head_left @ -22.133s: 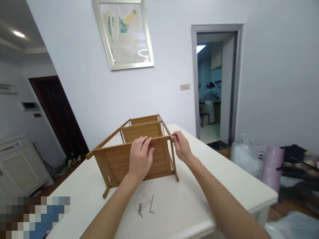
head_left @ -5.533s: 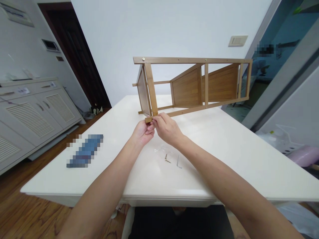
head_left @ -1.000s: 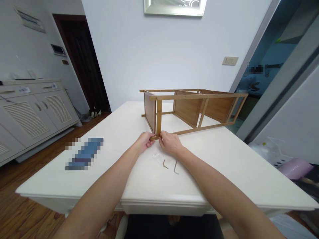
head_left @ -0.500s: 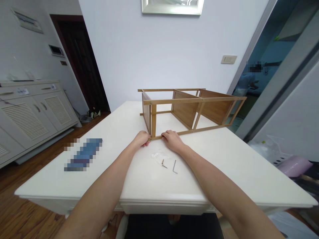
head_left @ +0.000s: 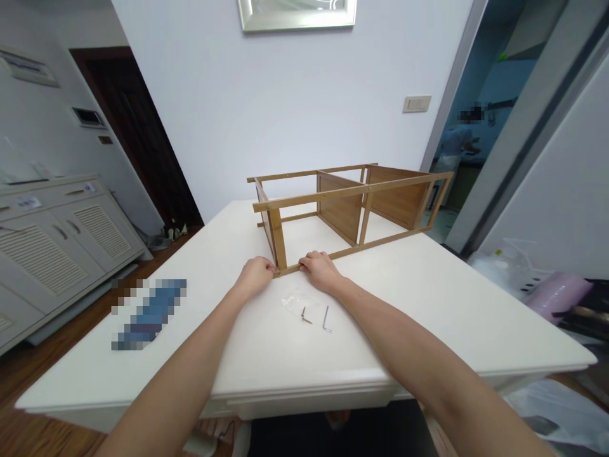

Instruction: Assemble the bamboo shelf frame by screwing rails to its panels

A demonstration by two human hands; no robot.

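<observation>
A wooden shelf unit point(head_left: 340, 203) lies on its side on the white table point(head_left: 409, 317), its slatless frame open towards me and its panels standing upright. My left hand point(head_left: 255, 278) is closed at the near lower left corner, its fingers on the end of the bottom rail. A little to the right, my right hand point(head_left: 320, 270) has its fingers curled over the same rail. Close in front of the hands lie a clear plastic bag point(head_left: 295, 299), two small screws point(head_left: 305, 317) and an L-shaped hex key point(head_left: 326, 320).
A pixelated blue flat item point(head_left: 155, 311) lies at the table's left. Behind the shelf stands a wall with a picture frame point(head_left: 299, 28). In the doorway at right is another person point(head_left: 454, 141). A white cabinet point(head_left: 71, 235) stands at left.
The view has shifted and tilted slightly, so the shelf appears a little further left. My left hand's fingers have shifted at the corner; my right hand stays on the rail.
</observation>
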